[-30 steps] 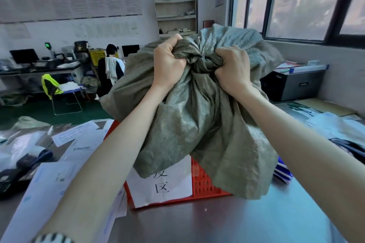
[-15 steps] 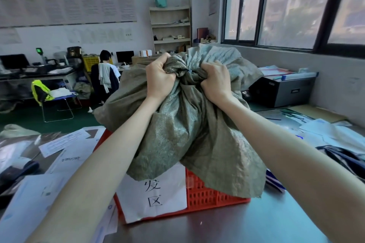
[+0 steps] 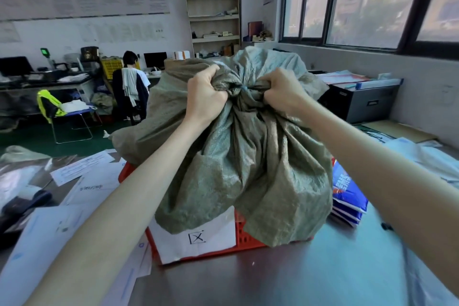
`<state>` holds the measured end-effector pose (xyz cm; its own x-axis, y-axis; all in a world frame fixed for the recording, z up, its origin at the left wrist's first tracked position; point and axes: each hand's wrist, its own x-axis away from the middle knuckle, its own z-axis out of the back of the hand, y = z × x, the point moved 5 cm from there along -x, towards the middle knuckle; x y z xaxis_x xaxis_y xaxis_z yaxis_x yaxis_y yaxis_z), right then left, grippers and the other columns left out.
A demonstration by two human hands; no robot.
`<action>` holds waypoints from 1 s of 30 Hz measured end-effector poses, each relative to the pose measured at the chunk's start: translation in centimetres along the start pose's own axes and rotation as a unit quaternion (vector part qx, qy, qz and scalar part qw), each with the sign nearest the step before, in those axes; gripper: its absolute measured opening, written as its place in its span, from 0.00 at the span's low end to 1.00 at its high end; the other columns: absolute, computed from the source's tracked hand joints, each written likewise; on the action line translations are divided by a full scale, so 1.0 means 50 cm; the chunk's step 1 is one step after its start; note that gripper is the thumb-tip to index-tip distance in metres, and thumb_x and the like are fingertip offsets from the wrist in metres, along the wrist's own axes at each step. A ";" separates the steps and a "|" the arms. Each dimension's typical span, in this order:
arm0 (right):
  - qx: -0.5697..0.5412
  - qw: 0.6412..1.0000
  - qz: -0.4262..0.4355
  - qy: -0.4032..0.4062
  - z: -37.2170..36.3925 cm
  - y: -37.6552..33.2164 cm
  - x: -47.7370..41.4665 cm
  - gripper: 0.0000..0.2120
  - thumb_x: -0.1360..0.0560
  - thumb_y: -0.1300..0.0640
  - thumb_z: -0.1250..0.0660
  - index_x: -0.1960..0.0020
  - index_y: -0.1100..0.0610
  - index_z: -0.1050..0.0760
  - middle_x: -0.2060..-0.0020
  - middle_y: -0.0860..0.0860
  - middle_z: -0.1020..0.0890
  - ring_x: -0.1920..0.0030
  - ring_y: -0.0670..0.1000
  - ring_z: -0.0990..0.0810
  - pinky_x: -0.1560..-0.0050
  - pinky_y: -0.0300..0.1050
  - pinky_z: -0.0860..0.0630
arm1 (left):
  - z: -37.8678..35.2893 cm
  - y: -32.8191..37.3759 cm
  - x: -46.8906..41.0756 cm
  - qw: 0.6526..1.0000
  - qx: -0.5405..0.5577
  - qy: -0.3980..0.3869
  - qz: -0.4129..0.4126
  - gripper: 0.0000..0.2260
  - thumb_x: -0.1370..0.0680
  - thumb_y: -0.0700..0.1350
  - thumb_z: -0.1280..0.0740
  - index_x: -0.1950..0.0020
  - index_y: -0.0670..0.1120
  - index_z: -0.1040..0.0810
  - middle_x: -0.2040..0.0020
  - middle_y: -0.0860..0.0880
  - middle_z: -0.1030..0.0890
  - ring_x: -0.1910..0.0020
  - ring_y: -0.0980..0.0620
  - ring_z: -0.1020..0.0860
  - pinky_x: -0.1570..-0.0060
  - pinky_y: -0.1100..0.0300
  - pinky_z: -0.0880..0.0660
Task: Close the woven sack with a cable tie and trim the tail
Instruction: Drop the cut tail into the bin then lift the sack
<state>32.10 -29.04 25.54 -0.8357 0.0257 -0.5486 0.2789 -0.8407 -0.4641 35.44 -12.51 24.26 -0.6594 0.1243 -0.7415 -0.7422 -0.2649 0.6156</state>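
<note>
A grey-green woven sack (image 3: pixel 250 164) sits in a red plastic crate (image 3: pixel 248 238) on the table, its mouth bunched into a neck at the top. My left hand (image 3: pixel 205 98) grips the bunched fabric on the left of the neck. My right hand (image 3: pixel 283 93) grips it on the right. A small bit of blue (image 3: pixel 244 87), perhaps a tie, shows at the neck between my fists. The loose top of the sack (image 3: pixel 268 62) fans out behind my hands.
A white paper label (image 3: pixel 196 237) hangs on the crate front. Loose papers (image 3: pixel 82 181) cover the table's left side. Blue packets (image 3: pixel 347 196) lie right of the crate. A grey cabinet (image 3: pixel 365 102) stands by the window. A person sits at a far desk (image 3: pixel 130 77).
The sack has dropped lower over the crate, hiding more of the label. My fists have drawn slightly apart, so the neck and a blue spot show between them.
</note>
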 end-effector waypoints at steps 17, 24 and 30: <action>0.194 0.933 -0.092 -0.288 -0.176 0.119 0.072 0.11 0.24 0.61 0.43 0.46 0.60 0.25 0.38 0.63 0.25 0.38 0.58 0.28 0.37 0.51 0.33 | -0.105 -0.194 0.078 0.882 -0.328 -0.322 0.105 0.06 0.26 0.37 0.39 0.51 0.37 0.27 0.50 0.39 0.23 0.50 0.41 0.24 0.57 0.55 0.31; 0.112 0.888 -0.176 -0.409 -0.268 0.204 0.103 0.08 0.21 0.59 0.47 0.57 0.54 0.32 0.49 0.51 0.33 0.47 0.47 0.35 0.46 0.44 0.38 | -0.120 -0.295 0.182 0.757 -0.255 -0.535 0.275 0.11 0.19 0.31 0.50 0.40 0.32 0.31 0.43 0.47 0.37 0.42 0.52 0.36 0.45 0.60 0.37; 0.079 0.955 -0.126 -0.256 -0.211 0.163 0.112 0.15 0.24 0.58 0.38 0.41 0.61 0.22 0.42 0.58 0.20 0.41 0.58 0.23 0.38 0.51 0.28 | -0.075 -0.281 0.163 0.830 -0.243 -0.441 0.241 0.10 0.21 0.45 0.40 0.61 0.45 0.32 0.63 0.48 0.34 0.62 0.50 0.36 0.66 0.58 0.41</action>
<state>34.70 -30.03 11.36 -1.0000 0.0036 -0.0032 -0.0020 -0.9152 -0.4029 40.94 -11.37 8.55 -0.8560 0.4865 0.1750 -0.3722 -0.8147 0.4446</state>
